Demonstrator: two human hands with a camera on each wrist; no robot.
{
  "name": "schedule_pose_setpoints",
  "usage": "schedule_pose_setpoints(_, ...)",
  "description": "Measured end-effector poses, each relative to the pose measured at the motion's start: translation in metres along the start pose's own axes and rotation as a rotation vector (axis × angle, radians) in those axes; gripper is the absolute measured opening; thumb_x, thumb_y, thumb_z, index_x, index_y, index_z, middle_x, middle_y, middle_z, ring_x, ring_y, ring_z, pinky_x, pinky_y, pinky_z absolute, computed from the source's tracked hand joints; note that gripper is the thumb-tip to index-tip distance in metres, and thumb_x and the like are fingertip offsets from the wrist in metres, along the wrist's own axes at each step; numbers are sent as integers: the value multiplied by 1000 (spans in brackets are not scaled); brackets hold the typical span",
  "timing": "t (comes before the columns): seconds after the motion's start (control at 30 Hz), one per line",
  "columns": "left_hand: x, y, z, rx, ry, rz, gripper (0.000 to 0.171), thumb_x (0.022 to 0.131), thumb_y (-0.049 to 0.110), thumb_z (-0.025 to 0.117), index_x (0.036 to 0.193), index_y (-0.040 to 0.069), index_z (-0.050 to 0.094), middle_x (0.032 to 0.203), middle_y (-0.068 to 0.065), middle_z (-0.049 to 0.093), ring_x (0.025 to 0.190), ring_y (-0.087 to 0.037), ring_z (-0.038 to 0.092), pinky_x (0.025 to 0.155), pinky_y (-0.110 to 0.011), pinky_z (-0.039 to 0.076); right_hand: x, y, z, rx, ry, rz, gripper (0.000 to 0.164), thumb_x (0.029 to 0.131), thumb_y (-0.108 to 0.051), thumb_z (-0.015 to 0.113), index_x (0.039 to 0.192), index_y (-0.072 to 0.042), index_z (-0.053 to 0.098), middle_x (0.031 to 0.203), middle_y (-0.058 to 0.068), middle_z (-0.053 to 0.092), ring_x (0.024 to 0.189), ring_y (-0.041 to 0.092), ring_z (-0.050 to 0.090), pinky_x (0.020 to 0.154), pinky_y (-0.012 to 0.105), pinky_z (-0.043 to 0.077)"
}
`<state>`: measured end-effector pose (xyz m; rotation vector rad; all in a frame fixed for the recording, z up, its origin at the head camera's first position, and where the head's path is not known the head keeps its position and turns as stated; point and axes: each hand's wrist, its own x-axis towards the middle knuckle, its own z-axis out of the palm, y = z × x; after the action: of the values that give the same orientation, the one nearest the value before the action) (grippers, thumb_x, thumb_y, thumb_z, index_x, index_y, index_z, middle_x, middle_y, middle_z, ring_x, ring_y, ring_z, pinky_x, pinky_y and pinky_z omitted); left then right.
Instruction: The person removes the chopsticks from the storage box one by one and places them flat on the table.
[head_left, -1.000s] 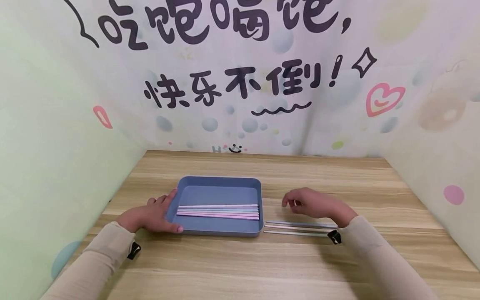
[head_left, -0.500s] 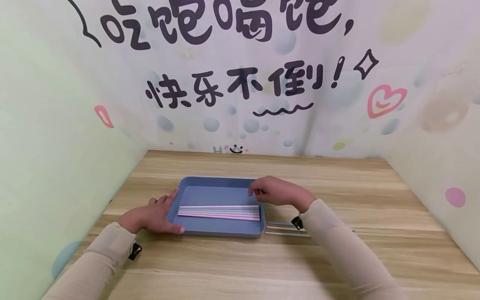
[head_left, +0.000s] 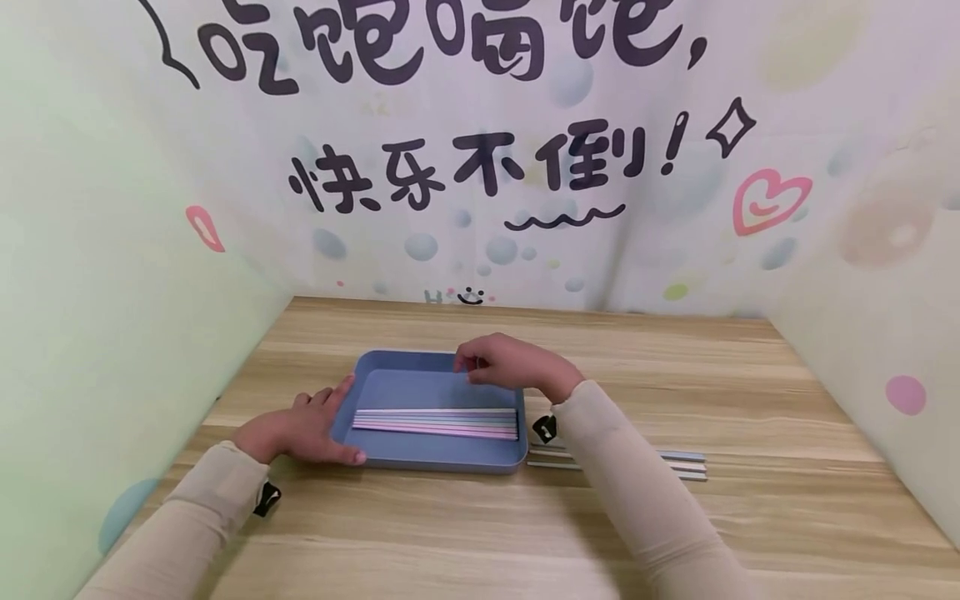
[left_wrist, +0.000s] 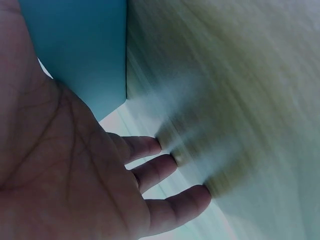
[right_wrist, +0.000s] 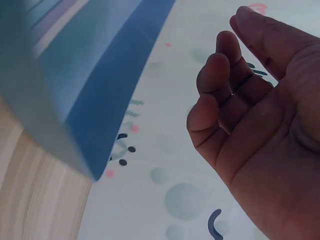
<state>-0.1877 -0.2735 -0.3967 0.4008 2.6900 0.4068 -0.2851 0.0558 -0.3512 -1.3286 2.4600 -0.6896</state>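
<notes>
Blue, with low walls and rounded corners, the tray (head_left: 420,387) lies flat just right of the left hand (head_left: 303,429), whose thumb reaches its near corner while the index finger runs along its short side. Inside, a little nearer the person than the right fingertips, a row of slim pastel sticks (head_left: 435,422) lies side by side along the tray's length, pink ones nearest; that way they probably fit where crosswise they would not.

The left hand is spread wide against that end, palm side in, not clasping the wall; the likely reason is to keep the tray from sliding. The right hand (head_left: 517,362) hangs over the far right part of the tray, apart from it, fingers loosely bent, a gap between them and the thumb, nothing held.

Beyond the tray's right end, partly under the right forearm, loose sticks (head_left: 686,467) lie on the wooden table (head_left: 375,542), roughly in line with the row, which seems to suit the right arm's reach. Well behind both hands hangs a printed backdrop (head_left: 480,250).
</notes>
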Motion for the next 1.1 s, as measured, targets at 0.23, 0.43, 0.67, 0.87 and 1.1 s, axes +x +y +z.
schedule_pose_setpoints(0.23,1,0,-1,1,-7,-8,129,76,70,72,156,-1,0,148,-39,26,117,-52,35,95,-65,36,16,-7,1,13,5,4,14,97,-9,65,107,-18,67,86,-2,59,80,14,54,72,28,46)
schedule_pose_setpoints(0.43,1,0,-3,-1,0,-2,129,75,69,73,156,-1,0,147,-39,26,117,-53,35,95,-66,36,30,-15,10,28,-12,13,14,97,-9,65,109,-15,68,87,-2,60,81,15,54,72,27,46)
schedule_pose_setpoints(0.67,0,0,0,-8,-3,-4,129,75,68,73,155,-2,0,147,-39,26,116,-52,35,94,-66,36,38,-16,27,78,-59,38,18,98,-8,63,115,-8,68,89,0,59,82,16,54,71,26,47)
schedule_pose_setpoints(0.87,-1,2,-1,-16,3,4,129,75,68,73,156,-2,1,146,-39,27,116,-52,35,95,-65,36,44,-7,43,63,-79,54,16,98,-7,62,113,-10,68,88,-2,59,81,14,53,70,25,45)
schedule_pose_setpoints(1.1,-2,0,-1,-15,0,-2,129,75,69,73,156,-2,0,147,-38,27,117,-51,35,96,-64,36,47,2,57,53,-96,83,15,98,-10,63,111,-15,69,85,-3,59,79,12,53,69,24,44)
